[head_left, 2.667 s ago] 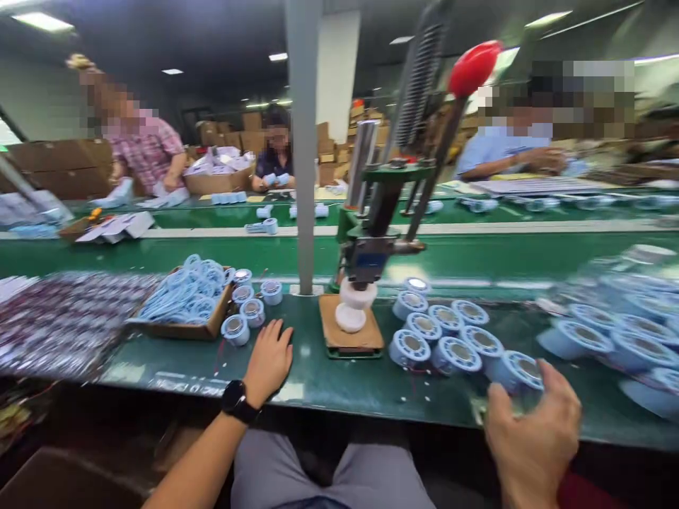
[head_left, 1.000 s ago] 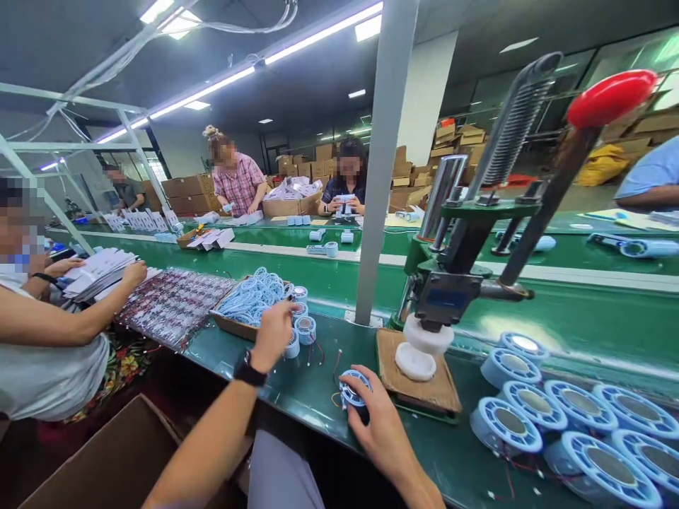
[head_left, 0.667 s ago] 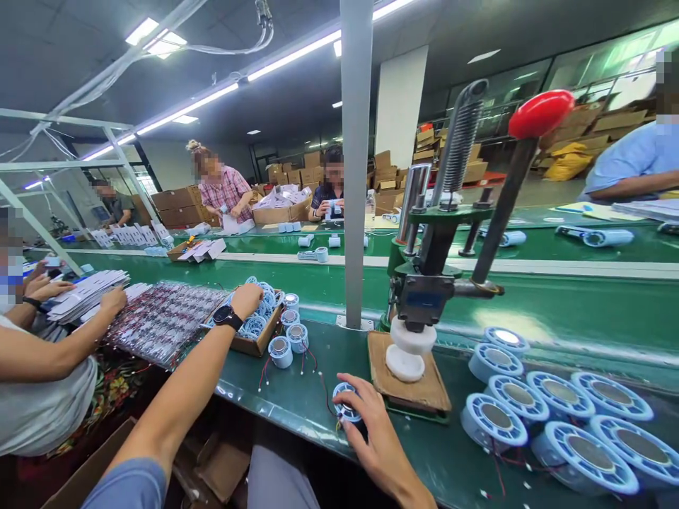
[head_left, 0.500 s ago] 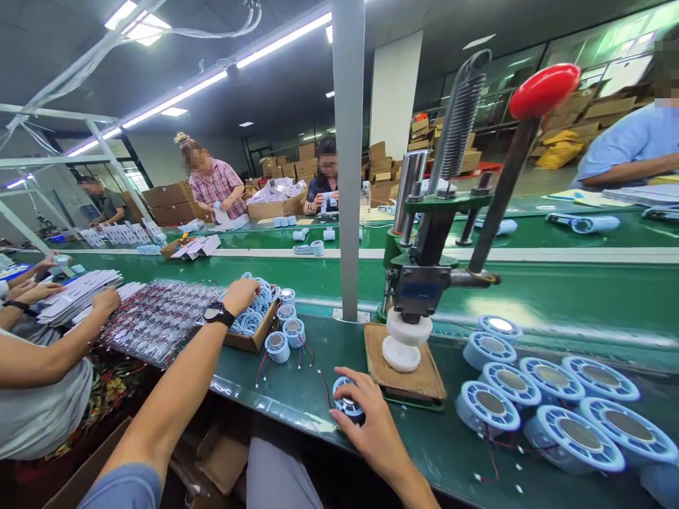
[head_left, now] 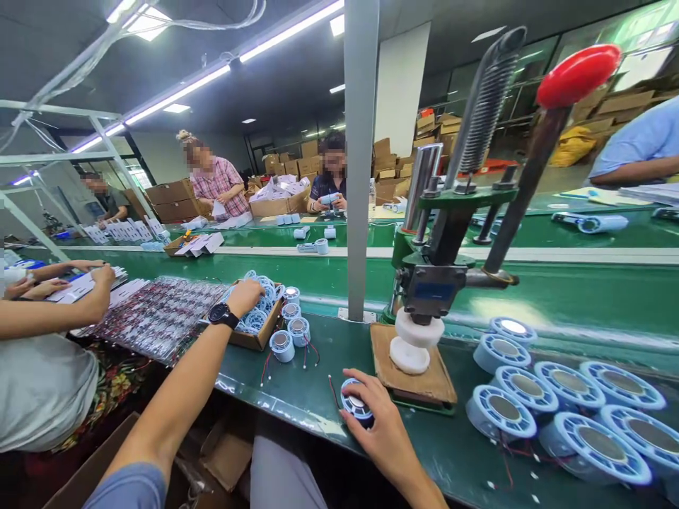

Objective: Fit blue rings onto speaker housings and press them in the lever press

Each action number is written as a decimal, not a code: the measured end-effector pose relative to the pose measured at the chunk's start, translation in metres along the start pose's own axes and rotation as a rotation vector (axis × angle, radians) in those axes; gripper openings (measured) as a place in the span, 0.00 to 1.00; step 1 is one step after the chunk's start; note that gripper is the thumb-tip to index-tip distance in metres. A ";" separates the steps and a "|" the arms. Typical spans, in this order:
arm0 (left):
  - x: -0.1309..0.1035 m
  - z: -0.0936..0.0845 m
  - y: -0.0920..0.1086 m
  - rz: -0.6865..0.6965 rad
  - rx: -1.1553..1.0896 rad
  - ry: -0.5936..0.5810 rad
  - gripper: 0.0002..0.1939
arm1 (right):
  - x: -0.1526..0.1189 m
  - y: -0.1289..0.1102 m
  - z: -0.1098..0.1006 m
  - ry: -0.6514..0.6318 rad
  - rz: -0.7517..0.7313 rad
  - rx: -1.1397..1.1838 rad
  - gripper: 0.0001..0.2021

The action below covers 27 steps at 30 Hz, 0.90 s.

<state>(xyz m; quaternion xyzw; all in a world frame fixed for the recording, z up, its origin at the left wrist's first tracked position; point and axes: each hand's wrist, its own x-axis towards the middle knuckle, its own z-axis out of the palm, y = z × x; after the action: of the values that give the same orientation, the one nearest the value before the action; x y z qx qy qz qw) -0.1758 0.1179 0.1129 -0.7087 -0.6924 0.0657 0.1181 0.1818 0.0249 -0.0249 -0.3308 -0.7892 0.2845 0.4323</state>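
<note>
One blue housing (head_left: 354, 406), at 8 o'clock from the press (head_left: 431, 293) on the worktop (head_left: 323, 350), sits in the right hand's (head_left: 386, 418) part-closed grip; left hand (head_left: 245, 297), closure indeterminable, reaches blue rings (head_left: 254, 320), apparently selecting, requiring fingertip separation

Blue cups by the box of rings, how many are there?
4, right of the box: the back cup, a second cup just nearer, a third cup nearer still, and the front cup, lower left.
</note>
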 end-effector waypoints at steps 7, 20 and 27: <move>-0.005 -0.012 -0.009 -0.051 -0.098 0.102 0.09 | -0.006 -0.003 0.001 0.059 0.015 -0.051 0.13; -0.126 0.046 0.174 0.356 -0.764 0.305 0.11 | -0.033 -0.010 -0.042 0.000 0.038 -0.142 0.16; -0.133 0.060 0.200 0.193 -0.861 0.212 0.19 | -0.042 -0.005 -0.047 0.016 0.074 -0.135 0.14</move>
<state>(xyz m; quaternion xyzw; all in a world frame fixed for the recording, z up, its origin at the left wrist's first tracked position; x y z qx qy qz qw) -0.0019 -0.0124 -0.0060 -0.7574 -0.5714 -0.2907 -0.1238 0.2383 -0.0034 -0.0202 -0.3902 -0.7903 0.2438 0.4047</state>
